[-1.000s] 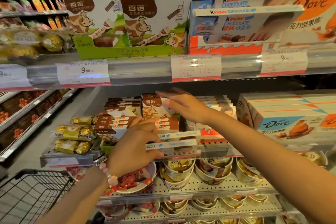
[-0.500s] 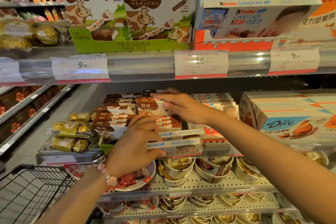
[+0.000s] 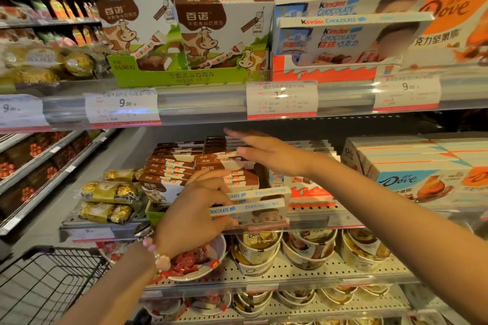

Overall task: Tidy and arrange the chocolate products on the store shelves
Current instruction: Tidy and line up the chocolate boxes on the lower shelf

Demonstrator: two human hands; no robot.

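Observation:
On the middle shelf lie stacks of brown-and-white cow chocolate boxes (image 3: pixel 171 166). My right hand (image 3: pixel 266 153) reaches in flat, fingers straight, resting on top of the right stack of these boxes (image 3: pixel 224 163). My left hand (image 3: pixel 195 208), with a pink bead bracelet, grips the left end of two stacked white Kinder chocolate boxes (image 3: pixel 258 208) at the shelf's front edge. More Kinder boxes (image 3: pixel 311 187) sit behind in a red tray.
The upper shelf holds upright cow chocolate boxes (image 3: pixel 224 31), Kinder boxes (image 3: pixel 343 39) and an orange Dove box (image 3: pixel 454 21). Dove boxes (image 3: pixel 412 174) lie at the right, gold-wrapped chocolates (image 3: pixel 111 192) at the left. Dove cups (image 3: pixel 258 248) fill the lower shelf. A black cart (image 3: pixel 47 280) stands bottom left.
My right hand let go of the upright cow box, which now lies flat on the stack, and the fingers have straightened over it. My left hand keeps its hold on the Kinder boxes.

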